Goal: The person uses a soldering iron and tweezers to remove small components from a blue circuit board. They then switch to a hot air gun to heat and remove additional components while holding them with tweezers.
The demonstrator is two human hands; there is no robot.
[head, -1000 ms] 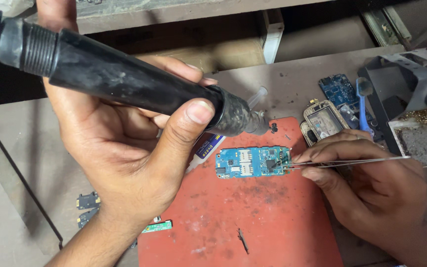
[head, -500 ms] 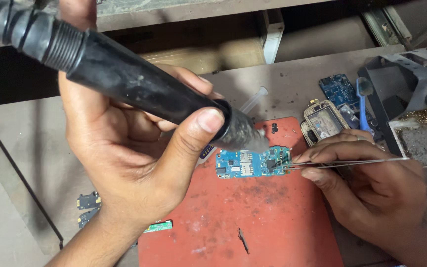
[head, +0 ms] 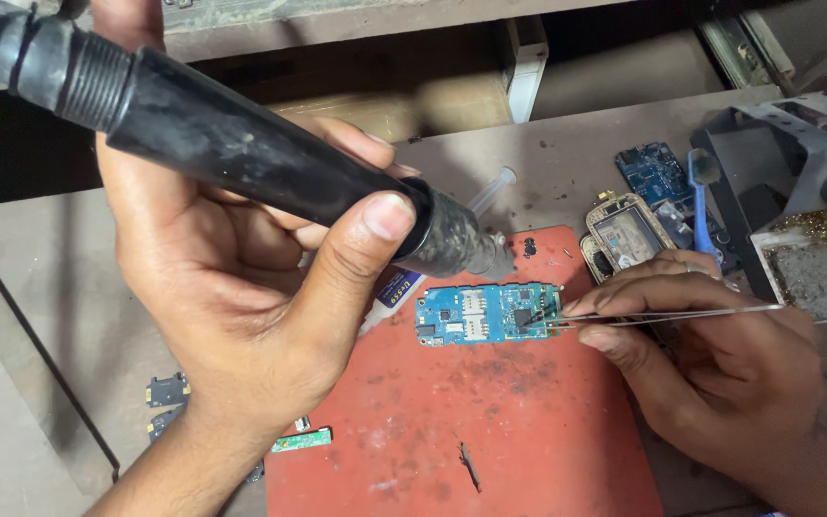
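Observation:
My left hand point(head: 241, 316) grips a thick black hot-air tool handle point(head: 241, 158), its metal nozzle point(head: 461, 244) held just above the upper left of a small blue circuit board point(head: 485, 314). The board lies on a red work mat point(head: 490, 421). My right hand point(head: 710, 364) pinches thin metal tweezers point(head: 662, 316) whose tips touch a dark chip at the board's right end. A small syringe-like tube point(head: 404, 287) lies partly hidden behind my left thumb.
A bare phone frame point(head: 629, 235) and another blue board point(head: 658, 172) lie right of the mat, with a blue toothbrush point(head: 701, 206). A grey metal stand and tray point(head: 806, 258) sit at far right. Small loose parts point(head: 169, 393) and a green strip point(head: 303, 440) lie at lower left.
My left hand has shifted the hot-air tool slightly right and down, bringing the nozzle nearer the board. My right hand and tweezers stay put on the board's right end.

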